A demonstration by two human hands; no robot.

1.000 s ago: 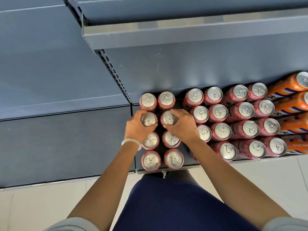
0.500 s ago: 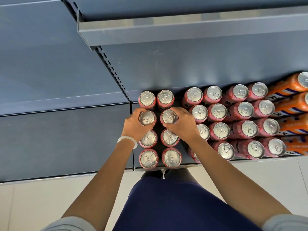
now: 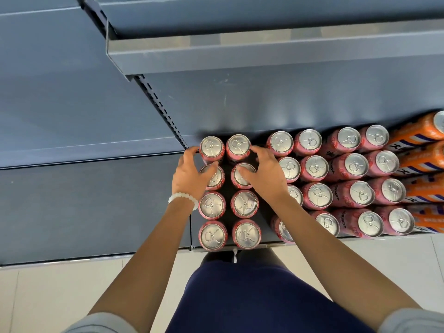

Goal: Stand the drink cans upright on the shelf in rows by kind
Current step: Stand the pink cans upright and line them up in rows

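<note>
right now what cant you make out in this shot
- Head view: two pink cans partly covered by the left hand and right hand; grip unclear.
- Pink cans under the right forearm: tops mostly hidden.
- Orange cans: cut off by right edge, count unknown.

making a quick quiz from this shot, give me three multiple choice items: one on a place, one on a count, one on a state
1. Where do the orange cans stand? A far right of the shelf B far left C on the floor
2. How many pink cans form the two-column block by the hands? A four B eight C twelve
3. The left hand and right hand are A lifting cans B spread open over the block C off the shelf

A: orange sits beyond the pink rows. B: two columns of four. B: fingers splayed, no can raised.
</note>
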